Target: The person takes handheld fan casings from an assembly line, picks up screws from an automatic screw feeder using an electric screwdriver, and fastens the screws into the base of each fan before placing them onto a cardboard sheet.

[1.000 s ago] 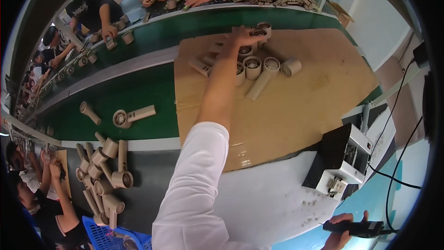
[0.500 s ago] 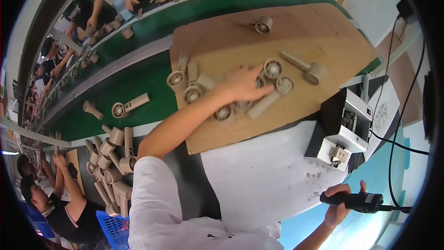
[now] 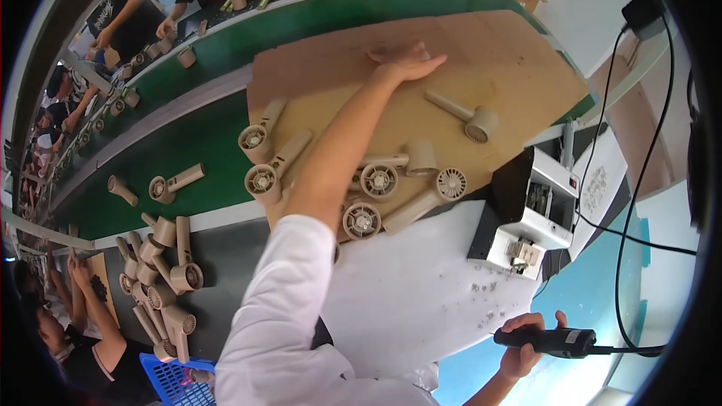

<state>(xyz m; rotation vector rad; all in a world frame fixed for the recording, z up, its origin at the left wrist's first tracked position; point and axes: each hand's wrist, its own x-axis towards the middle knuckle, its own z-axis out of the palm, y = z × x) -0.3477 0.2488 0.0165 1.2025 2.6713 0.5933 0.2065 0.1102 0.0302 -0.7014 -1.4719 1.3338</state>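
Observation:
My left hand (image 3: 410, 65) reaches over the far part of a brown cardboard sheet (image 3: 519, 45), its fingers spread. What lies under the palm is hidden. At the lower right my right hand (image 3: 521, 340) is wrapped round a black corded electric screwdriver (image 3: 556, 342), whose tip points left. Beige handheld fans lie on the cardboard: one fan (image 3: 481, 124) right of my left forearm, another fan (image 3: 378, 180) and a fan with a ribbed grille (image 3: 451, 184) nearer me. My left forearm covers part of this group.
A black-and-white screw feeder (image 3: 538, 203) stands right of a white sheet (image 3: 406, 286) strewn with small dark bits. Piled fans (image 3: 162, 256) lie at left above a blue basket (image 3: 177, 380). Beyond the green belt (image 3: 361, 11), other people handle parts. Black cables (image 3: 620, 256) hang at right.
My left hand has moved from the clustered fans to the far part of the cardboard, over where a lone fan lay. My right hand keeps the screwdriver. The view has shifted.

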